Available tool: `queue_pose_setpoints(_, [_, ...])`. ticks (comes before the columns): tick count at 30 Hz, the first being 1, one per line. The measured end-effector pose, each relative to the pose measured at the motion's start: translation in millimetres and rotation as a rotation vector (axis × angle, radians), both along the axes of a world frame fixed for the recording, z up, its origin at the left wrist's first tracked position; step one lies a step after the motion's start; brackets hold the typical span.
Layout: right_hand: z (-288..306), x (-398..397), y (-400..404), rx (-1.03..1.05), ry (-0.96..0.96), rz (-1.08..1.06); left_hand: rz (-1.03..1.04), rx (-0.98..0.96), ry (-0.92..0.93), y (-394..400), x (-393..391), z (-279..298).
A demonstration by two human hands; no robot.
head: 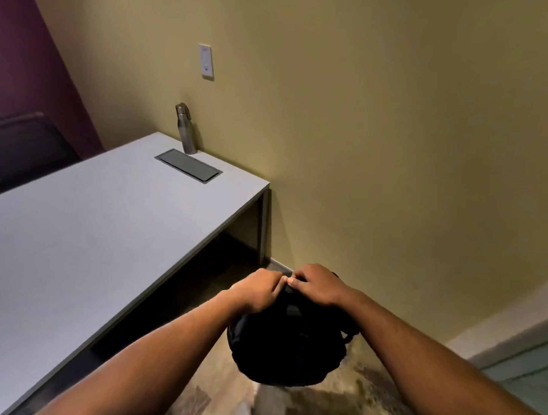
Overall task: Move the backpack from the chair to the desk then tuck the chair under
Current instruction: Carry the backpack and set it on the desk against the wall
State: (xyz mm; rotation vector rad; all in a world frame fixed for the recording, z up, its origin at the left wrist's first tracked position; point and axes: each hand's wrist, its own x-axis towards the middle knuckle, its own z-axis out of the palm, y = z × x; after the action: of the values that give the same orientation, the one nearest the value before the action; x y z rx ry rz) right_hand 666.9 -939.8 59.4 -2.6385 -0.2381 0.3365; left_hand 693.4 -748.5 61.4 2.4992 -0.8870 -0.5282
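Both forearms are bare to the frame edge; the left hand (pixel 257 289) and right hand (pixel 318 286) wear nothing.

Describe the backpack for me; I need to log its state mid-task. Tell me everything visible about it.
The backpack is black, soft, seemingly fabric, with a rounded bulging body; details are lost in shadow. A strap loop shows at its right side. It hangs beside the desk, over the floor, not on the desktop. The left hand and right hand both grip its top, side by side. No chair is visible beneath it.
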Motion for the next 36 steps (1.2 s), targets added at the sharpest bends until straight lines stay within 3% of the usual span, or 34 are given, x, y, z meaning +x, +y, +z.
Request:
queue_pose_setpoints(13, [84, 216, -1, 0.060, -0.166, -0.006, 0.044, -0.060, -0.254, 0, 212, 77])
queue_pose_setpoints(26, [159, 425, -15, 0.451, -0.181, 0.082, 0.200, -0.178, -0.456, -11, 409, 150])
queue_pose_setpoints(36, [173, 551, 28, 0.650, -0.187, 0.032, 0.316, -0.313, -0.512, 21, 527, 177])
